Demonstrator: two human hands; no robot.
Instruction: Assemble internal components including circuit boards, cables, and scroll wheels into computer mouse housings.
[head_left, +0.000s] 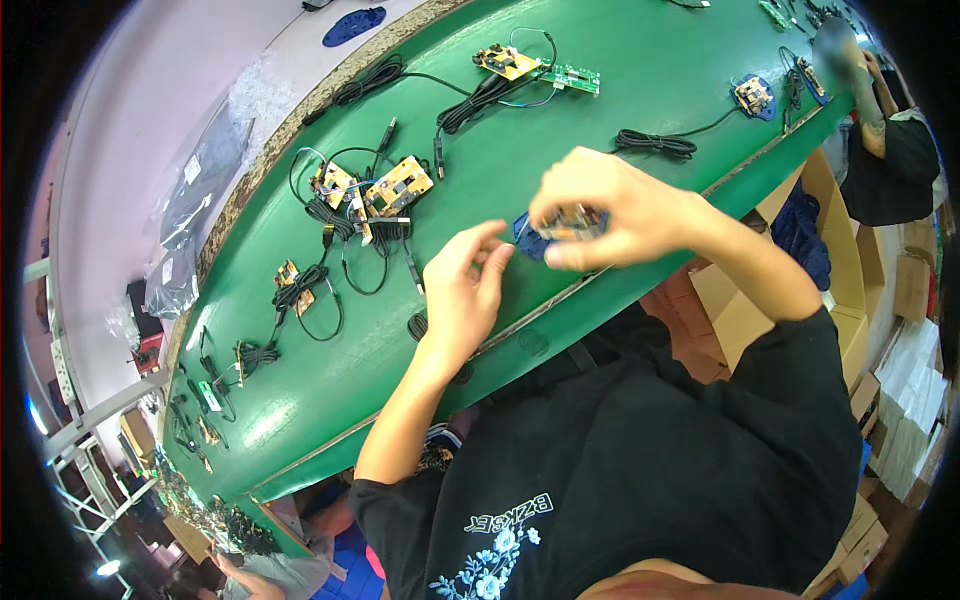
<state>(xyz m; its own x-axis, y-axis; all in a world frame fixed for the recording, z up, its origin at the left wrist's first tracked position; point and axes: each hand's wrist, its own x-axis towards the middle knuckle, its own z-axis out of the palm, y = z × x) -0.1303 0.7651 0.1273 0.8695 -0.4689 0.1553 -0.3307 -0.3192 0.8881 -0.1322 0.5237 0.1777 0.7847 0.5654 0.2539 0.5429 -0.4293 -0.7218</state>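
Over the near edge of the green table, my right hand (610, 205) is closed on a small circuit board (575, 222), gripped between thumb and fingers. Part of the board is hidden by the fingers and slightly blurred. A dark blue flat piece (529, 240) shows beneath and beside the board; whether the two touch I cannot tell. My left hand (465, 280) is just left of the blue piece, its fingers bent and apart from the thumb, with nothing visible in them. A coiled black cable (417, 326) lies partly hidden behind my left wrist.
Yellow circuit boards (400, 186) with tangled black cables lie left of my hands. Farther off are another yellow board (506, 62) and a green board (570, 78). A coiled cable (655, 144) runs to a board on a blue piece (754, 96). Another person (890, 160) sits far right, beyond an open carton (845, 250).
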